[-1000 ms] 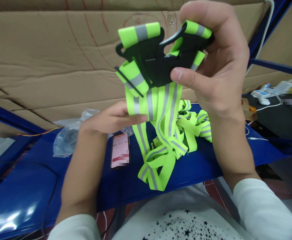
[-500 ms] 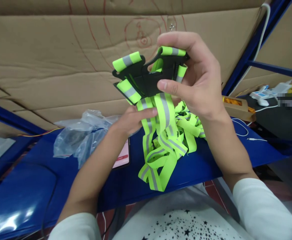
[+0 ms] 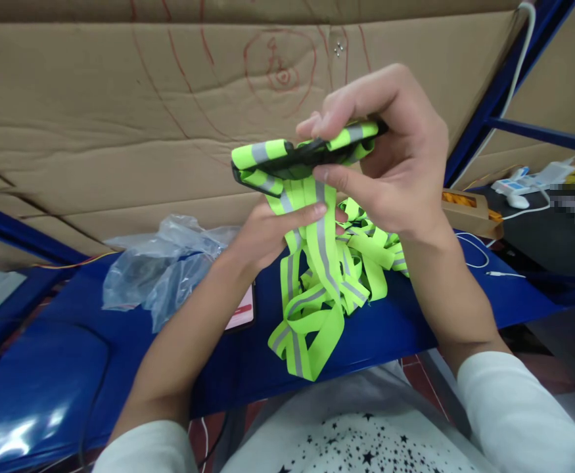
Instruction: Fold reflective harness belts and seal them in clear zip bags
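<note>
My right hand (image 3: pixel 400 151) is closed on a black plastic piece (image 3: pixel 301 161), thumb below and fingers over its far edge. Neon-green straps with a grey reflective stripe loop around both ends of this piece, which is tilted almost edge-on to me. Just beneath it, my left hand (image 3: pixel 277 230) pinches the hanging reflective straps (image 3: pixel 321 243), its thumb lying across them. The straps drop to the table in loose loops. Behind them, a tangled pile of the same green strap (image 3: pixel 373 253) lies on the blue table (image 3: pixel 366 335).
A crumpled clear plastic bag (image 3: pixel 169 263) lies left of my left forearm, and a phone (image 3: pixel 242 314) is partly hidden by that arm. On the right are a cardboard box (image 3: pixel 472 213), a white cable (image 3: pixel 506 274) and a power strip (image 3: pixel 538 177). A cardboard wall (image 3: pixel 94 118) stands behind.
The black piece has tipped from showing its broad face to nearly edge-on, and sits slightly lower. My right fingers have curled further over its top. The left hand still pinches the straps.
</note>
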{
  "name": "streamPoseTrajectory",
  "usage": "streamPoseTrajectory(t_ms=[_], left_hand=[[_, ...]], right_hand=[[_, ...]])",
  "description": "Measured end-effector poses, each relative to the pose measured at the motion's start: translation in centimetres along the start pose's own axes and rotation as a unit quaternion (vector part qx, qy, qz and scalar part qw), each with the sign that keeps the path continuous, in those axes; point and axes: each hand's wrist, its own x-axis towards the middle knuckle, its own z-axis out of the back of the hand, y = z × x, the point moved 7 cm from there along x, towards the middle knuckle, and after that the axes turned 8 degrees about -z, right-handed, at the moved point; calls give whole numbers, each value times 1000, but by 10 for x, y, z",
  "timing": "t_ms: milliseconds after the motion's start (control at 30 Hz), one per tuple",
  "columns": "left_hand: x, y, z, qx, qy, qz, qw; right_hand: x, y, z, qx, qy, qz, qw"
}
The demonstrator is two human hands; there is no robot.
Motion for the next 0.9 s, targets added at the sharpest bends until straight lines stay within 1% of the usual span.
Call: streamPoseTrajectory(t_ms=[133,200,267,333,367,433,500,533,567,600,667,700,733,800,833,900], left_hand=[[4,-16,8,-57,-15,-60,996],[7,-19,11,-79,-18,-79,994],[11,-17,15,-87,-31,-82,992],[14,-15,19,-86,-52,-83,991],[15,-14,20,-84,-57,-86,991],[17,-12,20,-79,-50,-88,992],[18,-9,19,-76,-42,-77,993],[18,-7,19,-74,-45,-66,994],[19,-4,20,-73,-53,-49,995],[19,0,20,-71,-62,-29,995],[19,6,21,-61,-74,5,995],[20,8,22,-54,-75,11,996],[21,8,22,-47,-74,7,996],[23,7,24,-35,-69,-16,997],[23,7,25,-30,-63,-22,997],[21,10,27,-19,-42,-14,999]], right_hand=[[-2,2,-13,-46,4,48,998],[-3,-1,-26,-79,36,64,994],[-3,-9,-39,-112,86,56,988],[-2,-16,-46,-116,126,45,984],[-1,-20,-46,-105,140,43,984],[1,-26,-43,-64,172,43,982],[1,-32,-41,5,226,35,973],[1,-36,-38,47,239,18,970],[2,-42,-35,89,235,-8,968],[4,-50,-31,124,217,-43,967],[5,-66,-27,160,177,-113,965],[5,-72,-28,163,176,-135,961],[3,-75,-33,160,198,-144,956],[0,-75,-41,152,254,-125,947],[-1,-74,-44,146,271,-109,945],[-1,-73,-44,123,279,-87,949]])
